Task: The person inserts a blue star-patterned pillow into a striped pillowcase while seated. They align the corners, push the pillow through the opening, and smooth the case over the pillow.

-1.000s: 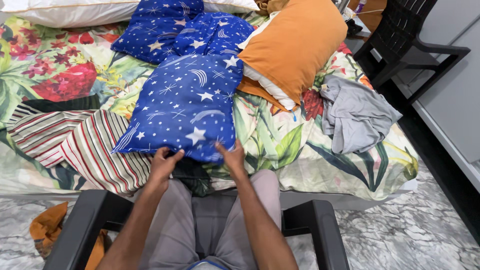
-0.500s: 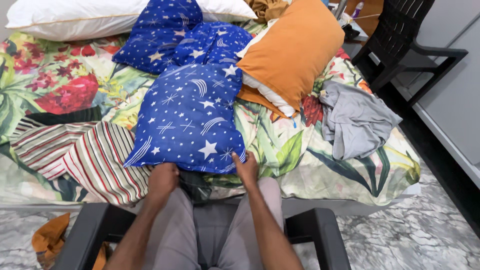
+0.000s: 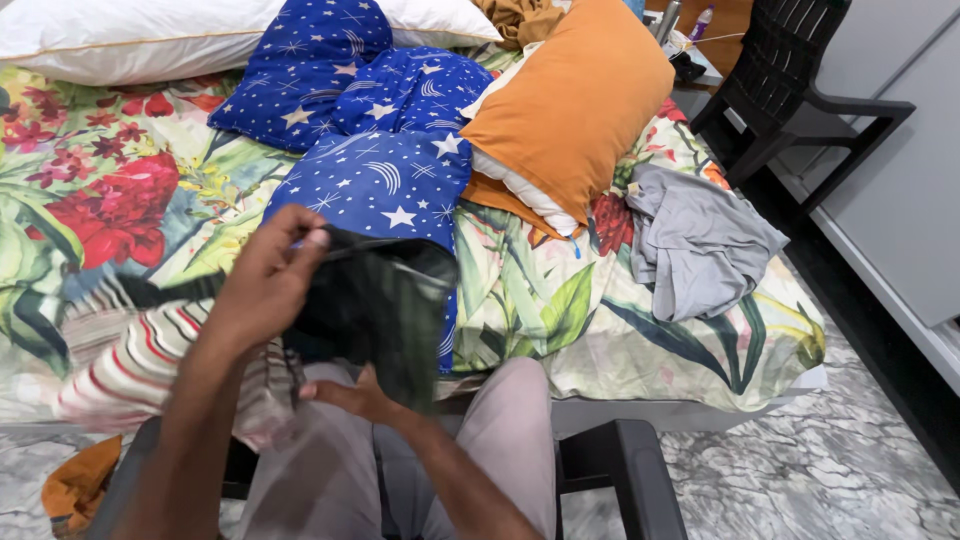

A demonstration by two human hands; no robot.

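My left hand (image 3: 268, 272) is raised over my lap and pinches the top edge of a dark green checked cloth (image 3: 392, 310), which hangs down in front of the bed. My right hand (image 3: 352, 396) is lower, above my thigh, and grips the bottom edge of the same cloth. Behind the cloth lies a blue pillowcase with white stars and moons (image 3: 385, 185) on the floral bedsheet (image 3: 540, 300). A red, white and green striped cloth (image 3: 130, 360) lies under my left forearm at the bed's near edge.
An orange pillow (image 3: 570, 110), a crumpled grey garment (image 3: 700, 240) and a white pillow (image 3: 120, 40) lie on the bed. A black chair (image 3: 790, 80) stands at the far right. I sit in a black armchair (image 3: 640, 480). An orange cloth (image 3: 75, 485) lies on the marble floor.
Both hands were low at the bed's edge by the blue pillowcase. My left hand has since risen, lifting the dark cloth up, and the view has moved closer.
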